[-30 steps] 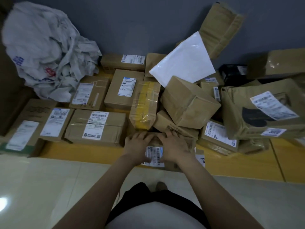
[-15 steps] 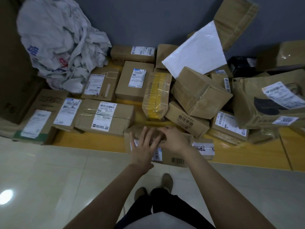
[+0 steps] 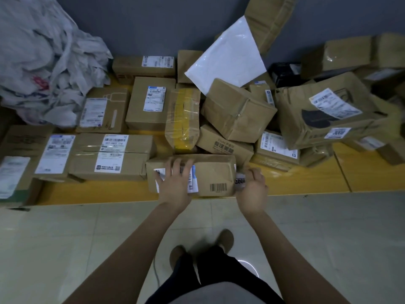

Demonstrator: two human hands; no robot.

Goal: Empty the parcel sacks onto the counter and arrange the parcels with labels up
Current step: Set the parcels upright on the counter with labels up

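Right hand (image 3: 252, 190) shifted off brown parcel (image 3: 215, 172) to grip small packet (image 3: 240, 182); left hand (image 3: 175, 183) flat, fingers spread, steadying parcel label-up.

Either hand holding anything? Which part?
Left hand lies flat on top of the brown paper-wrapped parcel, no grip. Right hand curls at that parcel's right end; whether it grips the parcel or something beside it is unclear.
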